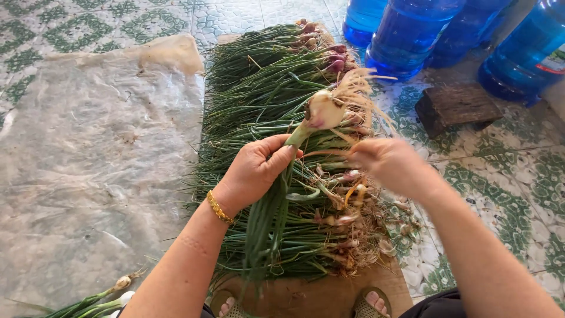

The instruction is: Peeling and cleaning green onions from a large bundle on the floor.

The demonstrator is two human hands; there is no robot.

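The left hand (256,168) grips a green-stalked, pale-bulbed spring onion (322,111) by its stalk; the right hand (385,162) pinches a thin dry skin strip (326,152) below the bulb.

Right hand (388,162) is motion-blurred, so its fingertips are hard to make out. The blue water jugs (412,35) at 1 o'clock are chopped off by the top edge, and both sandalled feet (371,303) are cropped at 6 o'clock.

Green patterned floor tiles (506,176); daylight
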